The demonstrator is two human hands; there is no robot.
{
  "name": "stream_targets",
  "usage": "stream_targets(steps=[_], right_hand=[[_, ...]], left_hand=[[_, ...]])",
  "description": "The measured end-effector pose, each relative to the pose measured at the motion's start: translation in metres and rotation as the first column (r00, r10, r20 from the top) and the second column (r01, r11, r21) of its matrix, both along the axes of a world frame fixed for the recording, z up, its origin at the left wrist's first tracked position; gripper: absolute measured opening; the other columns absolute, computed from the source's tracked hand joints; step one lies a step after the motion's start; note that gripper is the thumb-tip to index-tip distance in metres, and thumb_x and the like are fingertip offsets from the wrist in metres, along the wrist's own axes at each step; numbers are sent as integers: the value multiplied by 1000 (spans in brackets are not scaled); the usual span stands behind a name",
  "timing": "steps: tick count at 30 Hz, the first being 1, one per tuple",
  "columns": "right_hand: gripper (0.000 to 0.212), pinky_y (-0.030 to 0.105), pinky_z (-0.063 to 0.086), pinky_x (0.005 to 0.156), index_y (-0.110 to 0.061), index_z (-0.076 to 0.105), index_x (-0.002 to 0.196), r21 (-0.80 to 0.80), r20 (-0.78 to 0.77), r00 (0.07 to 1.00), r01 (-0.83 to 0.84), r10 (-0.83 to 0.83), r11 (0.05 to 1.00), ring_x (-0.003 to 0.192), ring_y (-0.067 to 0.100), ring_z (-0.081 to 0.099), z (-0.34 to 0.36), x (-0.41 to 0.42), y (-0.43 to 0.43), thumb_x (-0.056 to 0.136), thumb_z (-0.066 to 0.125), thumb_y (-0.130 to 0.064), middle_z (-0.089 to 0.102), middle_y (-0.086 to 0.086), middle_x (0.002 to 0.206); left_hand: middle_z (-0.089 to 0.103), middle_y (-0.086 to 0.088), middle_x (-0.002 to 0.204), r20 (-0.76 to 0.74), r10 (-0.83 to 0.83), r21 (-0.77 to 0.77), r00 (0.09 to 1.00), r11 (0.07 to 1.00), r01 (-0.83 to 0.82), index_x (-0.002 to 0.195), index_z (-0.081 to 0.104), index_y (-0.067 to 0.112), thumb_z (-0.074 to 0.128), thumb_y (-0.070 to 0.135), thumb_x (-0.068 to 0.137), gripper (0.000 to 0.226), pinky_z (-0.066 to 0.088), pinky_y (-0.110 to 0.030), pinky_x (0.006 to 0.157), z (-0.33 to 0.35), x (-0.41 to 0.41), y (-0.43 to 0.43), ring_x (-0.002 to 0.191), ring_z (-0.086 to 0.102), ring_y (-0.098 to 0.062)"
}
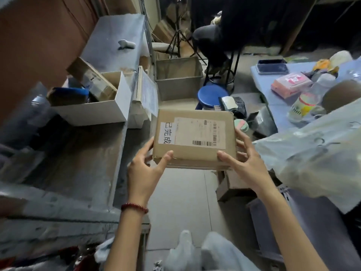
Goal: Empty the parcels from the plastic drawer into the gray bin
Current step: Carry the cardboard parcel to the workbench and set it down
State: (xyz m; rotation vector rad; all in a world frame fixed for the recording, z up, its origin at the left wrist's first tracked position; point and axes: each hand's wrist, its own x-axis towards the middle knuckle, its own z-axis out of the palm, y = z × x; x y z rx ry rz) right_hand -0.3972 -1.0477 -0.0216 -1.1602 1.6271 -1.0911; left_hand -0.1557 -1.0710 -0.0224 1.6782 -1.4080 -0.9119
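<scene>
A flat brown cardboard parcel with a white shipping label and barcodes is held in the air at the centre of the view. My left hand grips its near left corner, thumb on top. My right hand grips its near right corner, thumb on top and fingers along the side. The gray bin stands on the floor beyond the parcel, open at the top; its inside looks bare. To the left lies a translucent plastic drawer, and I see no parcels in it.
A white box of cardboard items stands at the left. A blue stool and dark wrapped packages sit right of the bin. A cluttered blue table and a pale plastic bag fill the right. A person sits on a stool behind.
</scene>
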Motion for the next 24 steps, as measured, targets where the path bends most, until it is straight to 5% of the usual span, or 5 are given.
stream_targets(steps=[3,10,15,19,24], right_hand=[[79,14,49,81,-44,33,143,-9,32,999,37,-37,999,107,0,54,-1,-6,-47,75,74,-37,49,-12,131],[68,36,49,99,-44,38,138,-80,113,988,115,-105,990,119,5,52,-8,-11,-174,82,74,-32,53,-15,130],[68,5,44,86,-37,42,138,-66,84,994,-60,65,996,114,-1,52,-10,5,-271,80,77,-28,52,-19,127],[69,22,49,92,-35,42,139,-9,95,990,-104,104,995,117,9,55,-23,-3,-340,80,77,-30,55,-11,132],[63,34,49,96,-48,42,130,-19,105,993,62,-59,998,114,4,54,-20,-30,-417,80,75,-31,53,-19,126]], left_hand=[[64,9,122,47,-30,-27,998,999,31,133,52,33,72,58,71,70,55,-40,89,-1,-12,-59,109,61,-13],[55,11,125,107,14,-36,994,999,-10,136,44,27,73,54,71,76,44,-22,81,-2,-51,-175,109,53,-8],[58,6,120,23,158,44,987,986,-158,135,45,21,76,48,68,79,45,-25,88,-5,-21,-239,109,55,-11],[60,8,119,73,139,45,988,989,-143,130,50,22,76,50,69,72,47,-30,92,-16,-16,-309,109,56,-12],[54,11,125,113,-76,-11,991,997,78,134,46,22,73,48,74,71,43,-26,93,-13,-42,-421,112,49,-6]])
